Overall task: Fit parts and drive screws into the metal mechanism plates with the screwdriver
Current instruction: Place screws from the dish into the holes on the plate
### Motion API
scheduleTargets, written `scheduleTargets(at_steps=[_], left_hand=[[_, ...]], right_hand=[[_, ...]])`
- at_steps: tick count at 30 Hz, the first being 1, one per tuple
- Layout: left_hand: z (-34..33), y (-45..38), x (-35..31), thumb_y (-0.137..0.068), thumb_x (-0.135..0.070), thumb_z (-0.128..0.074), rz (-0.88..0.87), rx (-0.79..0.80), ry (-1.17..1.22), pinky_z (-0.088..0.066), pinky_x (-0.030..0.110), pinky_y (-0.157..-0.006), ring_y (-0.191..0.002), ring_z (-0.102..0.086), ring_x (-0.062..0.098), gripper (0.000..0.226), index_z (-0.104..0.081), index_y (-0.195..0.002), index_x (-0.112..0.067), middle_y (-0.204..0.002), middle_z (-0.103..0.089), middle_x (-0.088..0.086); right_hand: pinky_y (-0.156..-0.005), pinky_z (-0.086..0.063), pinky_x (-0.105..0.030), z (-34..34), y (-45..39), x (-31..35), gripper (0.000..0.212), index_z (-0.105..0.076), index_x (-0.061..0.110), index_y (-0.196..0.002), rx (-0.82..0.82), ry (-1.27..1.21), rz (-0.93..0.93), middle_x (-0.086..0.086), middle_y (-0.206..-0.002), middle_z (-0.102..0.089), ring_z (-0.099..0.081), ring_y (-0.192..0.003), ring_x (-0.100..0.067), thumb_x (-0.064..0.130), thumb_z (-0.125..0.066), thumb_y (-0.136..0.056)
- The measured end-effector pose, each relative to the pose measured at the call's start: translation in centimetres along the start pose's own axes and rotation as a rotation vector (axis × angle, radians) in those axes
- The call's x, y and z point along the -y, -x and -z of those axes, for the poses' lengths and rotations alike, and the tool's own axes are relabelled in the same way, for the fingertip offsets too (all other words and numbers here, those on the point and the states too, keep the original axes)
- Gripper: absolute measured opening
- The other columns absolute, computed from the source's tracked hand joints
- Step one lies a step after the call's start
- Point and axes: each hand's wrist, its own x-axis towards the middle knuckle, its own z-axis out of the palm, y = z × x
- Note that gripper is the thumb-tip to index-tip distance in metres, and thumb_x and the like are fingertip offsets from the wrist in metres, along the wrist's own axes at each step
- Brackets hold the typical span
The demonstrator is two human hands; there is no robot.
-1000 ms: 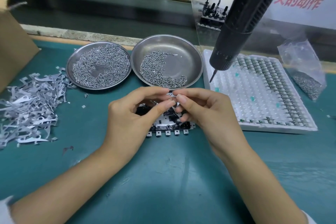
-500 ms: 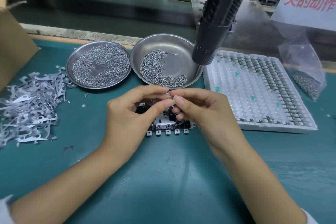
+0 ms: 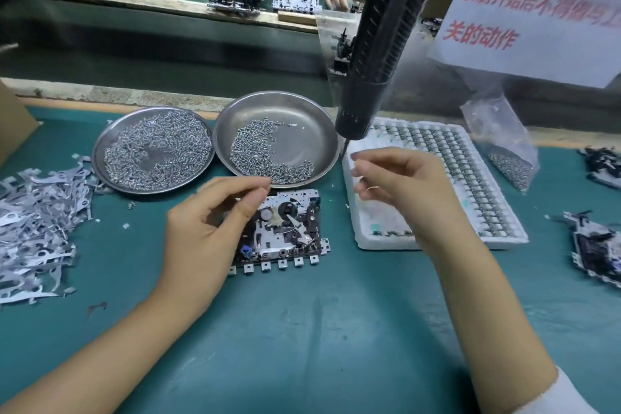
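The metal mechanism plate (image 3: pixel 289 228) lies flat on the green mat in the middle. My left hand (image 3: pixel 211 225) covers its left part, thumb and forefinger pinched together just above it; I cannot make out anything between them. My right hand (image 3: pixel 406 191) is lifted off the plate to its right, blurred, fingers loosely curled with nothing visible in them. It hovers over the white tray, just below the tip of the black electric screwdriver (image 3: pixel 376 60), which hangs from above.
Two steel dishes, left (image 3: pixel 100 158) and right (image 3: pixel 309 124), hold several screws. The white tray (image 3: pixel 376 239) holds rows of small parts. A pile of flat metal levers (image 3: pixel 33 228) lies left, a screw bag (image 3: pixel 504 151) and more mechanisms (image 3: pixel 594 252) right.
My right hand has left the plate and moved up and right toward the screwdriver tip. My left hand stays over the plate. The plate's right half is now uncovered.
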Motion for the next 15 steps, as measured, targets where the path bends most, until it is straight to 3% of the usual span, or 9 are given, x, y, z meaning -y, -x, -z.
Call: scheduleTargets(at_steps=[2, 3, 5, 7, 9, 10, 12, 13, 15], left_hand=[[-0.2, -0.2, 0.0, -0.081, -0.019, -0.067, 0.062, -0.054, 0.048, -0.045, 0.006, -0.074, -0.078, -0.063, -0.007, 0.013, -0.07, -0.09, -0.029, -0.085, -0.071, -0.021], [-0.3, -0.3, 0.0, -0.08, -0.018, -0.067, 0.078, -0.063, 0.061, -0.045, 0.006, -0.072, -0.077, -0.063, -0.007, 0.013, -0.07, -0.089, -0.028, -0.083, -0.071, -0.021], [-0.5, -0.2, 0.0, -0.08, -0.015, -0.068, 0.09, -0.066, 0.074, -0.045, 0.005, -0.07, -0.075, -0.063, -0.008, 0.014, -0.07, -0.087, -0.027, -0.082, -0.071, -0.021], [-0.5, -0.1, -0.1, -0.08, -0.013, -0.069, 0.098, -0.064, 0.08, -0.046, 0.005, -0.069, -0.075, -0.064, -0.006, 0.015, -0.071, -0.086, -0.026, -0.082, -0.072, -0.019], [-0.5, -0.2, -0.2, -0.079, -0.016, -0.07, 0.113, -0.059, 0.091, -0.047, 0.007, -0.069, -0.075, -0.065, -0.005, 0.013, -0.072, -0.086, -0.026, -0.083, -0.073, -0.016], [-0.4, -0.2, -0.2, -0.078, -0.018, -0.07, 0.122, -0.059, 0.098, -0.047, 0.007, -0.069, -0.075, -0.065, -0.004, 0.011, -0.072, -0.086, -0.025, -0.084, -0.073, -0.014], [-0.4, -0.2, -0.3, -0.077, -0.021, -0.069, 0.131, -0.055, 0.103, -0.046, 0.007, -0.068, -0.074, -0.065, -0.003, 0.01, -0.073, -0.086, -0.024, -0.084, -0.073, -0.013], [-0.3, -0.3, -0.3, -0.076, -0.022, -0.069, 0.134, -0.053, 0.102, -0.046, 0.007, -0.068, -0.073, -0.064, -0.004, 0.011, -0.073, -0.086, -0.024, -0.084, -0.073, -0.012], [-0.3, -0.2, -0.2, -0.077, -0.019, -0.07, 0.139, -0.059, 0.1, -0.046, 0.007, -0.067, -0.07, -0.063, -0.004, 0.011, -0.073, -0.085, -0.026, -0.085, -0.073, -0.01]], right_hand=[[-0.065, -0.054, -0.023, 1.5, -2.3, 0.0, 0.019, -0.07, 0.016, -0.083, -0.257, 0.241, 0.109, 0.002, -0.071, -0.07, -0.063, -0.06, -0.009, -0.001, -0.063, -0.086], [-0.069, -0.054, -0.024, 2.0, -3.5, 0.1, 0.018, -0.07, 0.017, -0.086, -0.303, 0.357, 0.157, 0.001, -0.077, -0.07, -0.063, -0.065, -0.009, 0.0, -0.062, -0.087], [-0.07, -0.048, -0.013, 2.4, -5.5, 0.4, 0.02, -0.072, 0.014, -0.092, -0.267, 0.581, 0.24, 0.0, -0.085, -0.069, -0.058, -0.069, -0.006, -0.001, -0.06, -0.086], [-0.06, -0.035, 0.0, 2.2, -7.1, 0.6, 0.023, -0.07, 0.013, -0.08, -0.179, 0.817, 0.298, 0.003, -0.078, -0.062, -0.05, -0.062, -0.004, -0.005, -0.056, -0.083], [-0.062, -0.04, -0.006, 1.6, -8.2, 0.6, 0.034, -0.05, 0.015, -0.057, -0.107, 1.025, 0.303, 0.003, -0.066, -0.051, -0.043, -0.056, -0.01, -0.006, -0.051, -0.084], [-0.069, -0.048, -0.02, 1.1, -8.4, 0.7, 0.035, -0.043, 0.015, -0.056, -0.075, 1.079, 0.261, 0.001, -0.064, -0.048, -0.045, -0.059, -0.018, -0.003, -0.049, -0.086], [-0.079, -0.052, -0.039, 0.9, -9.0, 0.8, 0.022, -0.051, 0.008, -0.069, -0.037, 1.133, 0.203, -0.006, -0.072, -0.051, -0.051, -0.073, -0.027, 0.005, -0.049, -0.09], [-0.082, -0.051, -0.04, 1.0, -9.2, 0.9, 0.012, -0.058, 0.006, -0.082, -0.014, 1.155, 0.202, -0.008, -0.081, -0.055, -0.051, -0.078, -0.025, 0.01, -0.051, -0.091], [-0.086, -0.048, -0.036, 1.2, -9.7, 1.2, 0.024, -0.061, 0.006, -0.111, -0.011, 1.227, 0.185, -0.01, -0.102, -0.061, -0.049, -0.086, -0.019, 0.018, -0.057, -0.091]])
